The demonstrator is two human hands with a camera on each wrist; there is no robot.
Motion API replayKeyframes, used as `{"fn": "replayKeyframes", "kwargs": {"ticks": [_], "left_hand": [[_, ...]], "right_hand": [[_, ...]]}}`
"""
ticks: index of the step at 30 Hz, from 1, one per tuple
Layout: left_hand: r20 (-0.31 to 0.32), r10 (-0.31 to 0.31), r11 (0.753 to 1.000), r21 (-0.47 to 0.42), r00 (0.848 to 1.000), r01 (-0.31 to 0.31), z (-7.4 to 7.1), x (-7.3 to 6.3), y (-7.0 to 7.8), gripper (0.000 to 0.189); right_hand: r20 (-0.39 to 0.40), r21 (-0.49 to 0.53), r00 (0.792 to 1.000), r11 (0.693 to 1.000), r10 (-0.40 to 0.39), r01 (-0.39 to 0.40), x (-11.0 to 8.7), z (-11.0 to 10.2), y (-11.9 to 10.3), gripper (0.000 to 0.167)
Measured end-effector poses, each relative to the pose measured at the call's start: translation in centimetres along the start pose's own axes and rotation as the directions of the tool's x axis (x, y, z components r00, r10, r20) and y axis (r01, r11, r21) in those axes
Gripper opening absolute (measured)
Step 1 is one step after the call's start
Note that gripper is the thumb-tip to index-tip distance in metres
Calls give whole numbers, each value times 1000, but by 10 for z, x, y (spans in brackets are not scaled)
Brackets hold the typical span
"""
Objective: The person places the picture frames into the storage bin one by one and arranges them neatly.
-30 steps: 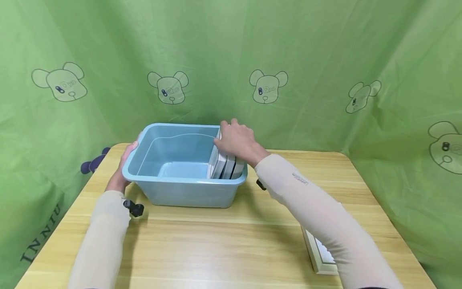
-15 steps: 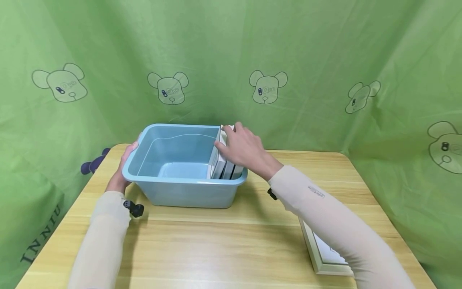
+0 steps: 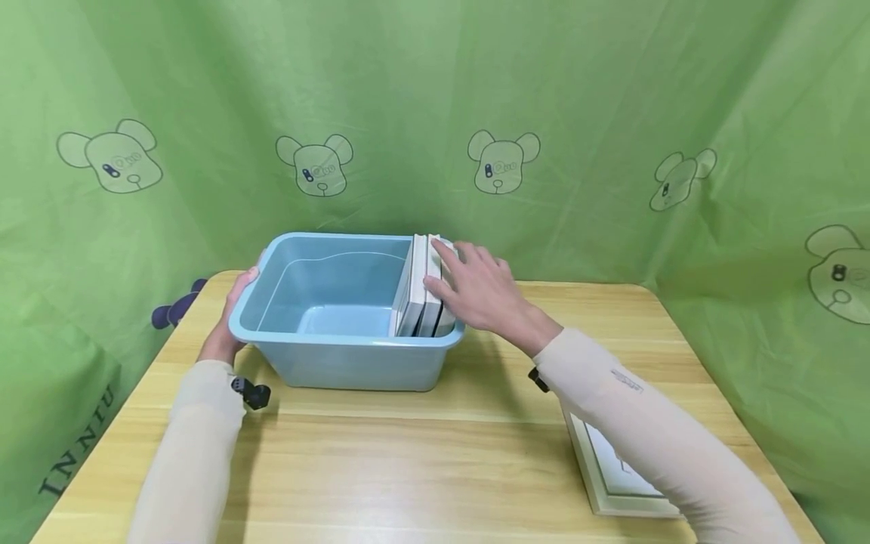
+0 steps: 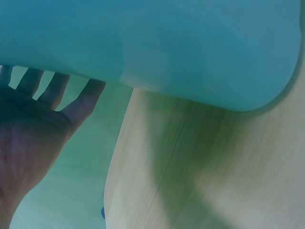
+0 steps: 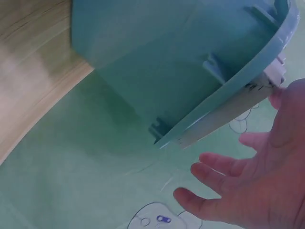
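A light blue plastic basin (image 3: 353, 363) stands on the wooden table. Several white picture frames (image 3: 418, 287) stand upright side by side against its right end, their tops level with the rim. My left hand (image 3: 231, 313) holds the basin's left end at the rim; in the left wrist view its fingertips are hidden behind the blue wall. Over the right rim hovers my right hand (image 3: 485, 291), fingers spread, with the index fingertip and thumb right at the top of the rightmost frames. The right wrist view shows nothing between those fingers (image 5: 200, 176).
Another cream picture frame (image 3: 598, 483) lies flat on the table (image 3: 408, 468) at the front right, partly covered by my right sleeve. A green curtain (image 3: 408, 98) with bear heads hangs close behind the table and along both sides.
My right hand has moved right and toward me, off the frames it was placing its fingers over, uncovering their tops. The left hand and basin have stayed put.
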State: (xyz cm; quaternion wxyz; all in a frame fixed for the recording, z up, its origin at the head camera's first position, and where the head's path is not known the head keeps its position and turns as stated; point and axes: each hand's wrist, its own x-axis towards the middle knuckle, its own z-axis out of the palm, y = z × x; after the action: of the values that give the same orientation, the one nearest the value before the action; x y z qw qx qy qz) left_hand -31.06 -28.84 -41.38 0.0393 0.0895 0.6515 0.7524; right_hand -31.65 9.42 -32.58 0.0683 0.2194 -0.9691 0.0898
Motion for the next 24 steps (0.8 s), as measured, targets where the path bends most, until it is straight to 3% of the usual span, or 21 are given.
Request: {"fn": "replayKeyframes", "kwargs": {"ticks": [8,24], "left_hand": [[10,14,1000,-5,1000,-14,-1,0,0,54],[-29,-24,998,50,999,25,-2,0,-3,55]], "right_hand": [[20,23,1000,1000,15,-15,-12,8,24,67],[11,39,998,997,69,-70,-36,31,82,70]]}}
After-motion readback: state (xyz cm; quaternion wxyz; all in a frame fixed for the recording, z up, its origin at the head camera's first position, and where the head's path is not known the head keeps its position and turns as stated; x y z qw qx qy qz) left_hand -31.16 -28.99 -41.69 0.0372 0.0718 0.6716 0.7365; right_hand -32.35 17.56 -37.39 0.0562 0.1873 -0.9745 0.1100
